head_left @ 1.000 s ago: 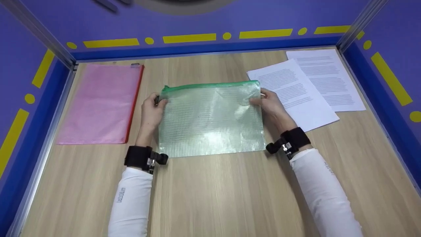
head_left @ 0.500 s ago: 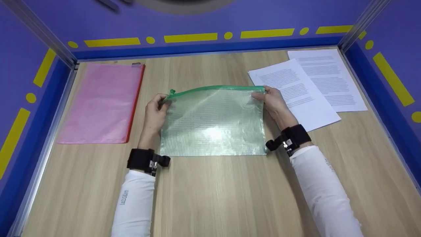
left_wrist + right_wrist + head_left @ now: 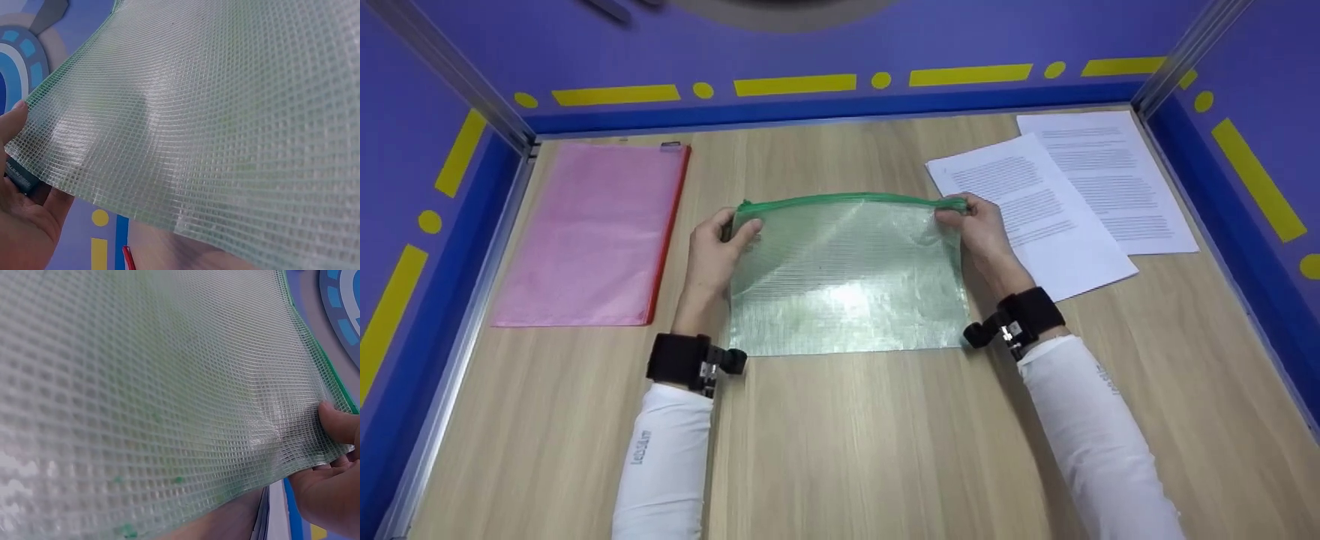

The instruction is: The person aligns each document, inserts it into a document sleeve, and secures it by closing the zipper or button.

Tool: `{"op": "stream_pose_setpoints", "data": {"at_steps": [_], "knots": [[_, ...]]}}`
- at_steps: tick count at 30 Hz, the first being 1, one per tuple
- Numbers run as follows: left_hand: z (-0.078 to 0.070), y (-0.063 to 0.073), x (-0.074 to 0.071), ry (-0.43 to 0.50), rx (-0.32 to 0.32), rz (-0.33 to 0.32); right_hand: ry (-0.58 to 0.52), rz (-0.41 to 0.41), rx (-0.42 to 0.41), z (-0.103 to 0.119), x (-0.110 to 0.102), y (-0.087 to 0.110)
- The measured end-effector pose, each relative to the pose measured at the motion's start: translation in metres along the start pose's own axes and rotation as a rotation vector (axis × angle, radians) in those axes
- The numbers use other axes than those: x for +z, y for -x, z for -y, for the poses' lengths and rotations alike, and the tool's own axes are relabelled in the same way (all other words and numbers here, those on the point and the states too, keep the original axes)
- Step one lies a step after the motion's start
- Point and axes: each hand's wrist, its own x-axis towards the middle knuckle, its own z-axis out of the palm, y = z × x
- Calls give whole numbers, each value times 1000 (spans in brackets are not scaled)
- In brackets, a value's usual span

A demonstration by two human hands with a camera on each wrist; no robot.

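A translucent green mesh zipper pouch [image 3: 847, 285] is held up at its two top corners, its green zipper edge [image 3: 840, 198] bowing slightly away from me. At the left corner my left hand [image 3: 711, 255] pinches the pouch, thumb on the near face and fingers behind. My right hand [image 3: 986, 236] grips the opposite corner right at the zipper end, thumb also in front. In the left wrist view a small dark tag [image 3: 21, 175] with lettering shows between the left hand's thumb and fingers. The mesh [image 3: 197, 394] fills most of the right wrist view.
A pink zipper pouch [image 3: 592, 232] with a red edge lies on the table [image 3: 847, 450] at the left. Two printed paper stacks or sheets [image 3: 1035, 217] overlap at the right, the nearer one beside my right hand. Purple walls [image 3: 810, 52] enclose the back and sides.
Compared with a second ago, my right hand has moved up to the zipper end. The pouch's left top corner dipped toward me, then rose again, and my left thumb now reaches farther over the mesh.
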Motion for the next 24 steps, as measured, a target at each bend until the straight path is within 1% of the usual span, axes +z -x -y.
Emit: {"op": "stream_pose_setpoints", "data": {"at_steps": [3, 5, 7, 10, 13, 19, 21, 24], "knots": [[-2, 0, 2, -38, 14, -4, -25, -13, -6, -2, 1, 0], [-2, 0, 4, -53, 41, -15, -45, -21, -17, -3, 2, 0], [-2, 0, 6, -72, 55, -21, -65, -27, -20, -5, 3, 0], [-3, 0, 9, -105, 69, -35, -67, -46, -11, -4, 4, -1], [-5, -1, 11, -121, 85, -64, -60, -69, -11, -2, 6, 1], [-11, -3, 14, -97, 123, -137, -51, -135, -38, 5, 8, 6], [-13, -4, 14, -107, 133, -166, -43, -162, -63, 7, 10, 9], [-16, -6, 15, -131, 143, -210, -14, -186, -122, 10, 13, 17]]}}
